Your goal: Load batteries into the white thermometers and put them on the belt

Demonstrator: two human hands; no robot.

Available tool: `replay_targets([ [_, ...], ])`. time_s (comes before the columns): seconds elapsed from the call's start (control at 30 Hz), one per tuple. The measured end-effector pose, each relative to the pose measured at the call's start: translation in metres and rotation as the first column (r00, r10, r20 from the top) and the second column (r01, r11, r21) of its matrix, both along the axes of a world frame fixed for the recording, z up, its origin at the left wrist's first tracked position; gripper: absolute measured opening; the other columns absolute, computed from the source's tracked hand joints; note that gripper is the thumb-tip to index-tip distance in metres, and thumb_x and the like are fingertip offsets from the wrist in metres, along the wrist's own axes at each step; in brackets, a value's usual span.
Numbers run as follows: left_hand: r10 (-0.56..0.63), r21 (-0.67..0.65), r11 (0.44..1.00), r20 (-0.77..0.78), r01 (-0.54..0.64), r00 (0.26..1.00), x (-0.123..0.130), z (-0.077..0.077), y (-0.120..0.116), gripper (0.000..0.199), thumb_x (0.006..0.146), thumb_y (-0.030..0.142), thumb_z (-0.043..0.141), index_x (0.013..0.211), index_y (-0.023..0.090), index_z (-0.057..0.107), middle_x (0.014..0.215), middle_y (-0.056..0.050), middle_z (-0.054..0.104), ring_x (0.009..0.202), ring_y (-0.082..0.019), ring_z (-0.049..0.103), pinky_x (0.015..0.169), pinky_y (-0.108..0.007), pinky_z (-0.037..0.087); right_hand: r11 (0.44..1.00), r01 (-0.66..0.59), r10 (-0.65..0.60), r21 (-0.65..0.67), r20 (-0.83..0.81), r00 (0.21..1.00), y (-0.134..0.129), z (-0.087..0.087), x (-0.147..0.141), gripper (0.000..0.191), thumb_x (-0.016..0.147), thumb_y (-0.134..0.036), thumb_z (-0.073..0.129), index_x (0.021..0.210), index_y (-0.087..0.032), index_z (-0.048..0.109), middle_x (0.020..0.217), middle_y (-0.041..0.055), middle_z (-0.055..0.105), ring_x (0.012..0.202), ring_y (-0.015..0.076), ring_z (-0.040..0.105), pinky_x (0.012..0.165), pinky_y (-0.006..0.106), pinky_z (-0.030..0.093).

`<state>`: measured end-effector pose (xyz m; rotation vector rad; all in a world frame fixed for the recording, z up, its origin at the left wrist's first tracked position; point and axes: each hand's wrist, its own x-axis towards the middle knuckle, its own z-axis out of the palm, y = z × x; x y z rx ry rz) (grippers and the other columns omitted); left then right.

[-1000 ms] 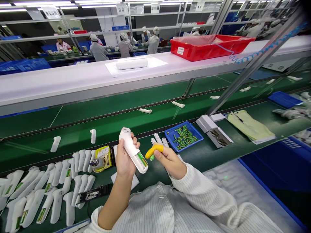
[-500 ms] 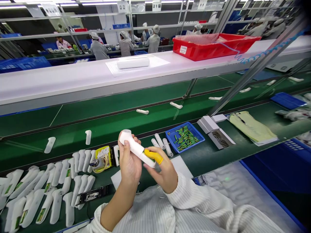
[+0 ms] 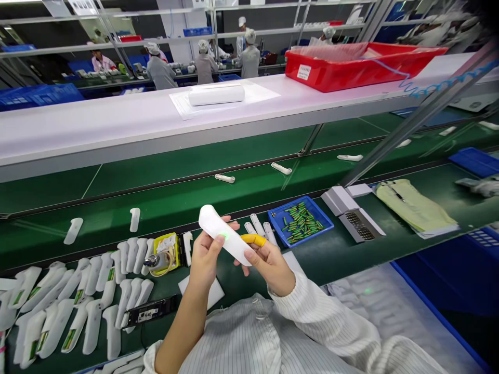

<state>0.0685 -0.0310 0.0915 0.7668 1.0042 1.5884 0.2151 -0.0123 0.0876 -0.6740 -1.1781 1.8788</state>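
The white handheld device [image 3: 215,222] is at the dial's centre, its head tilted between ten and eleven o'clock. The left hand [image 3: 206,253] clasps its middle, thumb beside a green glow [image 3: 225,237]; the right hand [image 3: 274,264] pinches the lower end, a yellow cover [image 3: 254,239] on one finger. From the device, a blue tray [image 3: 283,233] of green batteries [image 3: 302,220] sits near three o'clock, a yellow box [image 3: 177,253] near nine and similar white devices [image 3: 92,326] around eight

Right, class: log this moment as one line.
left hand holds device; right hand holds its lower end; green light on device; batteries in tray
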Motion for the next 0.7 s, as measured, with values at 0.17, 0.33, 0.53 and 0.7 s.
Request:
replay_targets([
  [0.17, -0.099, 0.111, 0.991, 0.186, 0.079, 0.978, -0.003, -0.013, 0.013, 0.048, 0.054, 0.049, 0.082, 0.087, 0.017, 0.069, 0.090, -0.005, 0.065, 0.110, -0.025, 0.056, 0.105, -0.040, 0.041, 0.969, -0.193, 0.177, -0.153, -0.113, 0.978, 0.005, -0.015, -0.008, 0.041, 0.082, -0.050, 0.061, 0.100, -0.013, 0.058, 0.070, 0.0053, 0.063, 0.053, 0.0110, 0.054, 0.044, 0.022, 0.041],
  [0.33, -0.059, -0.105, 0.988, 0.399, 0.110, 0.915, -0.007, -0.041, 0.037, 0.054, 0.057, 0.061, 0.075, 0.090, 0.018, 0.069, 0.086, -0.005, 0.065, 0.096, -0.022, 0.061, 0.099, -0.044, 0.046, 0.984, -0.155, 0.161, -0.091, 0.062, 0.985, 0.019, -0.049, -0.013, 0.051, 0.082, -0.060, 0.055, 0.108, -0.015, 0.052, 0.086, 0.0072, 0.063, 0.063, 0.0153, 0.063, 0.042, 0.022, 0.043],
  [0.53, -0.197, -0.583, 0.812, -0.229, 0.028, 0.953, -0.056, -0.119, 0.098, 0.046, 0.087, 0.045, 0.044, 0.109, 0.010, 0.061, 0.077, -0.008, 0.063, 0.076, -0.020, 0.065, 0.077, -0.036, 0.054, 0.989, 0.023, -0.141, 0.147, 0.877, 0.459, 0.089, -0.130, 0.052, 0.021, 0.094, -0.023, 0.040, 0.104, -0.015, 0.057, 0.099, 0.0106, 0.064, 0.087, 0.0184, 0.063, 0.083, 0.035, 0.049],
  [0.7, -0.269, -0.628, 0.745, -0.592, -0.225, 0.760, -0.107, -0.183, 0.158, 0.045, 0.078, 0.017, 0.050, 0.122, 0.009, 0.051, 0.089, -0.012, 0.066, 0.080, -0.024, 0.065, 0.077, -0.039, 0.051, 0.988, 0.058, -0.143, 0.140, 0.988, 0.054, 0.152, -0.187, 0.124, 0.025, 0.088, -0.026, 0.057, 0.109, -0.012, 0.058, 0.121, 0.0127, 0.054, 0.114, 0.0250, 0.049, 0.101, 0.046, 0.036],
])
